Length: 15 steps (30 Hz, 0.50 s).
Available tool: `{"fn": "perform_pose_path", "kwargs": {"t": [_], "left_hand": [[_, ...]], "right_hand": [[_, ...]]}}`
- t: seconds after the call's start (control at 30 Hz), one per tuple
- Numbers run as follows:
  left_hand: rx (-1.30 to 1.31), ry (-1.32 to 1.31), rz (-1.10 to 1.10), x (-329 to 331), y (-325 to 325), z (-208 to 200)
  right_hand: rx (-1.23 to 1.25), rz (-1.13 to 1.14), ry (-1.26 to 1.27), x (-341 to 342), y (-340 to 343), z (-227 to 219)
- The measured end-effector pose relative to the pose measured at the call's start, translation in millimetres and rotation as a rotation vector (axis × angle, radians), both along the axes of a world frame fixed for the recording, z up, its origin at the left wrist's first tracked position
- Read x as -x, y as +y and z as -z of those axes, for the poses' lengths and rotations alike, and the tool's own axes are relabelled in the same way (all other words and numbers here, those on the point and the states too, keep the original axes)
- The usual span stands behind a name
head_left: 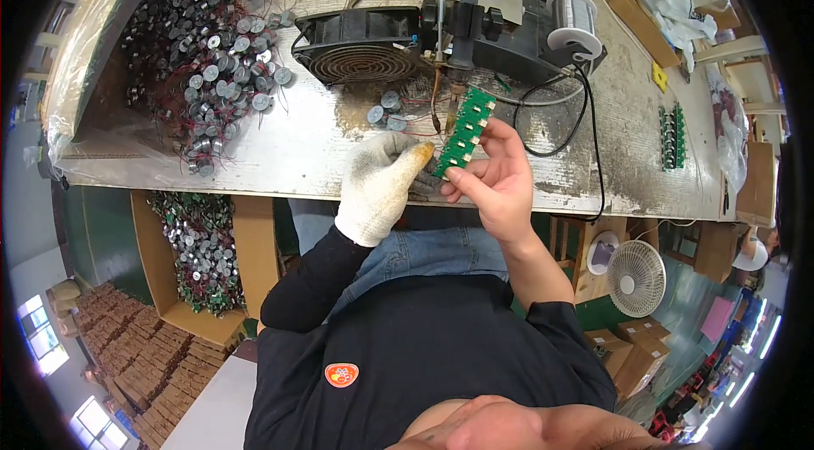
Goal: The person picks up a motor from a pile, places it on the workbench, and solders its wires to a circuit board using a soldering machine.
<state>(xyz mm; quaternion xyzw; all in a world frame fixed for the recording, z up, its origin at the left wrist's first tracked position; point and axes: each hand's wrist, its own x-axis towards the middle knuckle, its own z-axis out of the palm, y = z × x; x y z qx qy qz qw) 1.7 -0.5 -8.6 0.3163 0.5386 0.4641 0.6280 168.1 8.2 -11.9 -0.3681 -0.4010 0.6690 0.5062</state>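
My right hand (502,189), bare, pinches the lower end of a long green circuit board (465,132) between thumb and fingers. The board is tilted, and a row of small pale connectors runs along it. My left hand (373,183), in a white glove with a stained thumb tip, is closed beside the board's lower left edge. What its fingertips hold, if anything, is hidden. Just above them a thin dark-tipped part hangs from the soldering machine (466,13). A few small round metal motors (390,101) with red wires lie beyond my left hand.
A big heap of wired motors (216,69) spreads across the table's left. A black cooling fan (360,47) stands before me, and a solder wire spool (572,19) sits on the machine. More boards (672,138) lie at right. A cardboard box (242,247) of parts stands below left.
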Motion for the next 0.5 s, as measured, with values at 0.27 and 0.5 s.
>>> {"fn": "perform_pose_path", "kwargs": {"t": [0.27, 0.5], "left_hand": [[-0.041, 0.003, -0.017, -1.0, 1.6, 2.5], [-0.043, 0.007, -0.016, -0.2, -1.2, 10.3]], "right_hand": [[0.001, 0.004, 0.001, -0.2, 1.0, -4.4], [0.002, -0.025, -0.026, -2.5, -1.4, 0.5]]}}
